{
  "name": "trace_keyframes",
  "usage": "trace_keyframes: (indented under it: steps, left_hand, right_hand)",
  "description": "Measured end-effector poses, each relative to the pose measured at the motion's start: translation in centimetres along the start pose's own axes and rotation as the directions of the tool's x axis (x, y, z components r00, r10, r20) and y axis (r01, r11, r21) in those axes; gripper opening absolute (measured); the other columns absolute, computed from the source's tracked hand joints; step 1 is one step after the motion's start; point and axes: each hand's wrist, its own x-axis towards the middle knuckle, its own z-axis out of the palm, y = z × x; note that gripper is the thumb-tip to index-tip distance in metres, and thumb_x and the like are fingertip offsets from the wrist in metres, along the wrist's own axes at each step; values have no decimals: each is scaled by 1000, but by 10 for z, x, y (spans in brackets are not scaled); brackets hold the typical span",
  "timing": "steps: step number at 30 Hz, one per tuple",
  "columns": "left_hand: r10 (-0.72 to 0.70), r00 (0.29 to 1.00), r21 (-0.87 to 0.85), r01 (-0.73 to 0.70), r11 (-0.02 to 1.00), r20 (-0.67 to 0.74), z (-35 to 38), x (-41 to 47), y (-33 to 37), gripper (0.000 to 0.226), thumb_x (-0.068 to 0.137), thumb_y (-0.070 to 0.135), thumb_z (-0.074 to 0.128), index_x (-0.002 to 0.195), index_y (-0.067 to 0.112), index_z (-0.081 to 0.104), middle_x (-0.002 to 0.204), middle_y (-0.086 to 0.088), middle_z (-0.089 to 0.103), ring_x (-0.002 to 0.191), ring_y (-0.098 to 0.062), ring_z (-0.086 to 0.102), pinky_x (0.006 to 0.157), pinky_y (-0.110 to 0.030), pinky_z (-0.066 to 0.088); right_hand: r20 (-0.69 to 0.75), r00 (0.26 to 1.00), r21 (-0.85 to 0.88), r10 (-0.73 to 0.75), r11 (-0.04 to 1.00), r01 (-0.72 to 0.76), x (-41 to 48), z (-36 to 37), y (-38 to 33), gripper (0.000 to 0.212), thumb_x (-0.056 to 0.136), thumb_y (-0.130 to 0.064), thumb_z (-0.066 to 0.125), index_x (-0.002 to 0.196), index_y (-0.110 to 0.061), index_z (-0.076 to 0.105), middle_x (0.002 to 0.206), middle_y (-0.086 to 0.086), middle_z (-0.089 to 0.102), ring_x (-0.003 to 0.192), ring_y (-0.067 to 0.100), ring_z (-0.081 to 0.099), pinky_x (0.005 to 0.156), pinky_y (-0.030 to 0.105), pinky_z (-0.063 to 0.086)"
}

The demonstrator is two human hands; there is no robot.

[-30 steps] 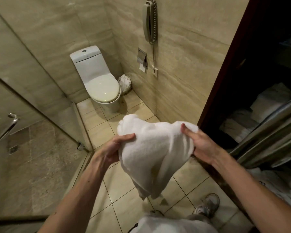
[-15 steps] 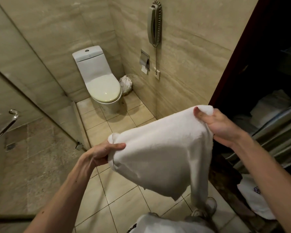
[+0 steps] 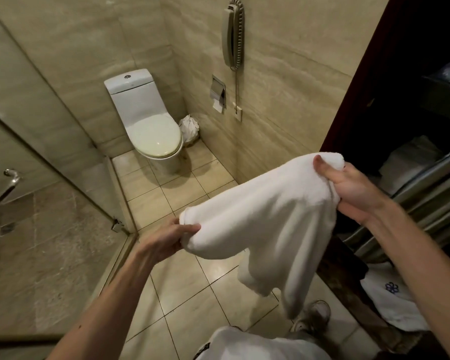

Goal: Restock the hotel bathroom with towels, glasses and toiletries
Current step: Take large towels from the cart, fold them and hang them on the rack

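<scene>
Here, at the far left, a glass shower screen [image 3: 63, 157] carries a metal handle [image 3: 9, 183], and the floor behind it is rough stone. Next to it, against the back wall, a white toilet [image 3: 151, 131] stands with its lid down, and a crumpled white bag [image 3: 190, 128] sits on the floor just beside it in the corner. On the side wall are a paper holder [image 3: 218, 93] and, higher up, a wall phone [image 3: 234, 35] with its cord hanging down. In front, the left hand [image 3: 166, 240] pinches the lower left end of a white towel [image 3: 265, 219], thumb on top. The towel is held in the air above the tiled floor [image 3: 192, 294], sloping up to the right, with a loose fold hanging down toward a grey shoe [image 3: 313, 315]. The right hand [image 3: 348, 188] grips the towel's upper right end, thumb pressed against the cloth and fingers curled behind it. Further right is a dark wooden cabinet [image 3: 353, 105] with metal rails [image 3: 426, 193] across it; pale folded cloths [image 3: 411, 157] lie on a shelf inside, too dim to tell apart. Below, a white cloth with a purple flower mark [image 3: 392, 289] lies near the cabinet's foot.
</scene>
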Motion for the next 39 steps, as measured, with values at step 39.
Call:
trace_keyframes:
  steps: [39]
  left_hand:
    - [270, 950, 72, -283, 956, 158, 55, -48, 75, 43, 74, -8, 71, 111, 13, 61, 97, -4, 78, 89, -21, 75, 69, -33, 61]
  right_hand:
    - [58, 958, 159, 279, 945, -285, -10, -65, 15, 47, 74, -9, 65, 121, -12, 62, 112, 8, 73, 97, 22, 72, 67, 32, 60]
